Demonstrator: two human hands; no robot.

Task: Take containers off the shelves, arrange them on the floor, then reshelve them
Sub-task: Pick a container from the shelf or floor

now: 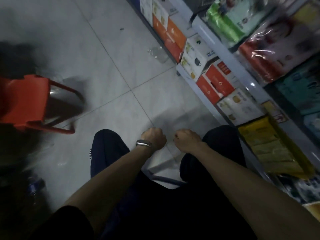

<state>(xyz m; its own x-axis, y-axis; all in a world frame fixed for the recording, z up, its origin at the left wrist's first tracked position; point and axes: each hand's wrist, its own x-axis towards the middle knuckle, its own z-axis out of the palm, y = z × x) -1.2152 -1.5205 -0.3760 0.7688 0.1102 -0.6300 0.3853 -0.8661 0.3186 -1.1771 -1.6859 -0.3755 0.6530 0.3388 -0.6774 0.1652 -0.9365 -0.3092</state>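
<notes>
Both forearms reach out over dark-trousered knees, and the left hand (153,138) and right hand (186,140) hang just apart above the floor (103,49), each curled into a fist with nothing visibly held. One clear container (158,53) lies on the floor far ahead, just beside the shelves (249,80) on the right, which are packed with boxes (214,84). A red stool (26,101) stands at the left. Judging by this, little is arranged on the floor; whether the unloading or the reshelving stage is under way cannot be told.
</notes>
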